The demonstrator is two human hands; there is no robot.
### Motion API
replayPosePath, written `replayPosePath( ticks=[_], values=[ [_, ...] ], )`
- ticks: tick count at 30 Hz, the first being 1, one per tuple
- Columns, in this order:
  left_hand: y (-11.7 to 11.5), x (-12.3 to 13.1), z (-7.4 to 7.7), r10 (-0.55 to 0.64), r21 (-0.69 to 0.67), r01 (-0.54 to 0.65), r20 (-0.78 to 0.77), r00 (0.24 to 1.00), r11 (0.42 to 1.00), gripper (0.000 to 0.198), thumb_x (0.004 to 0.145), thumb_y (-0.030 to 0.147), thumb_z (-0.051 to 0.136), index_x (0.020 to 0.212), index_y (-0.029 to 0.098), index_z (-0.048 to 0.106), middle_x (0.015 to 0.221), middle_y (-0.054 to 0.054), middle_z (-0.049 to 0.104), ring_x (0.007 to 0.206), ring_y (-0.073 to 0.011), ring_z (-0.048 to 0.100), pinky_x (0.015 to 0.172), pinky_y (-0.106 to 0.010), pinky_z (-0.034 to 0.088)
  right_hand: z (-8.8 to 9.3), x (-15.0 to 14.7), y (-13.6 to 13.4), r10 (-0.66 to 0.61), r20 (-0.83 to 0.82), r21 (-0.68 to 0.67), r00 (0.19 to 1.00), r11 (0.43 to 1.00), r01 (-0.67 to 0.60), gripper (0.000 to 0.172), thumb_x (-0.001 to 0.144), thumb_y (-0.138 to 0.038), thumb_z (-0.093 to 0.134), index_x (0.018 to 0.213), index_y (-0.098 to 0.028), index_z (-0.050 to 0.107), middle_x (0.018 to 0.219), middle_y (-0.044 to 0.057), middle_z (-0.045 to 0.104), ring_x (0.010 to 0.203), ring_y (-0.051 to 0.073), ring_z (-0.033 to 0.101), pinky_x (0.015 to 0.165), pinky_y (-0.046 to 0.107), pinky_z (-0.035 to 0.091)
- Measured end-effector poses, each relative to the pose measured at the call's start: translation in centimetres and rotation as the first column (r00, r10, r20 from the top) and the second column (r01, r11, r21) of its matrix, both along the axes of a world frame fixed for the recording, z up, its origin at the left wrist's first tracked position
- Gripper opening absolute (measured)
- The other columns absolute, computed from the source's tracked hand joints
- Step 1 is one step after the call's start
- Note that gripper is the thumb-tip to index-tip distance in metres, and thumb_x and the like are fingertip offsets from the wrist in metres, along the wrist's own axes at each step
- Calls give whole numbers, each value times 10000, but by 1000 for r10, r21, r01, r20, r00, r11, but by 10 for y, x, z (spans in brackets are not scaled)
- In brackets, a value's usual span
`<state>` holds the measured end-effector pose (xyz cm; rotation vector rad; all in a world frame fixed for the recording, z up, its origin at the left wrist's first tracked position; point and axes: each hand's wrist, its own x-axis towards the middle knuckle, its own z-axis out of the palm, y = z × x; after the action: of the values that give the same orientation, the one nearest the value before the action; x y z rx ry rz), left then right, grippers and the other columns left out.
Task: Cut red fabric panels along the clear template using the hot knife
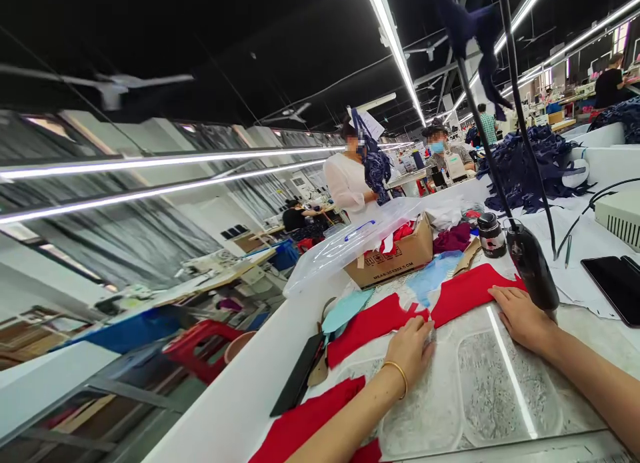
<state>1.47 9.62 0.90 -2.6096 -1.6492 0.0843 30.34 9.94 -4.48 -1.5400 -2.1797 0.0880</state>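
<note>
Bright lights (394, 43) hang over a big room and a pale table (435, 393). Red cloth (470, 295) lies on the table. The left hand (411, 349) has bent fingers on it, but you cannot tell if they pinch. The right hand (520, 316) rests flat on its edge, fingers loose, beside a black tool (533, 263). Behind the cloth sit a brown box (395, 259) and a dark jar (491, 236).
</note>
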Motion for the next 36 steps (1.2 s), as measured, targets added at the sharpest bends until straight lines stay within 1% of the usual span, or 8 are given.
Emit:
replayPosePath(
  ticks=[4,8,11,14,20,25,31,36],
  values=[
    [6,4,-5,7,-1,-7,3,1000,1000,388,938,179,578,1316,211,660,1232,-124,662,1155,-281,647,977,-397,536,-8,2,3,-4,-29,-73,1000,997,2,590,927,-172,442,1515,-197,486,1440,137,635,1374,257,548,1206,444,362],
    [11,6,-7,-9,8,9,23,1000,1000,298,945,186,568,1208,219,704,1169,-112,676,1124,-271,653,947,-381,542,-4,0,0,-18,-32,-113,999,993,14,513,943,-185,447,1444,-182,554,1413,157,646,1305,270,596,1168,433,401],
    [13,6,-8,-28,31,27,46,999,999,239,940,173,574,1121,228,720,1149,-97,682,1109,-262,656,944,-381,541,-1,-1,-2,-21,-32,-113,999,993,17,465,953,-191,459,1401,-173,582,1381,156,660,1272,275,610,1150,435,418],
    [16,4,-10,-46,61,42,70,996,997,190,937,148,568,1021,223,721,1121,-91,688,1088,-258,662,943,-390,544,-2,0,-2,-18,-38,-93,999,996,14,436,941,-191,504,1366,-206,603,1343,129,679,1274,280,599,1153,446,414],
    [20,1,-16,-75,133,59,122,990,989,191,932,113,533,881,223,681,1019,-74,686,1000,-248,677,885,-378,554,-8,2,0,-9,-34,-79,999,997,7,355,925,-188,550,1264,-193,653,1284,132,686,1237,275,601,1135,430,416],
    [21,0,-16,-107,180,77,164,981,981,183,948,130,500,854,227,624,912,-53,660,920,-233,669,822,-348,539,-10,3,0,-8,-14,-80,1000,997,7,384,895,-153,568,1263,-210,664,1283,130,685,1250,286,582,1122,446,419],
    [22,-1,-15,-117,220,69,210,971,973,153,953,147,493,859,228,584,893,-49,655,877,-230,653,798,-338,515,-11,3,0,-8,-9,-74,1000,997,7,378,908,-172,569,1272,-209,668,1269,126,688,1262,279,572,1126,441,415],
    [23,-2,-16,-110,234,53,242,964,971,182,962,152,436,859,231,564,869,-52,660,830,-223,642,748,-327,506,-11,1,0,-8,-20,-69,1000,998,7,361,904,-188,589,1252,-204,681,1303,137,673,1264,287,575,1132,447,414]
  ],
)
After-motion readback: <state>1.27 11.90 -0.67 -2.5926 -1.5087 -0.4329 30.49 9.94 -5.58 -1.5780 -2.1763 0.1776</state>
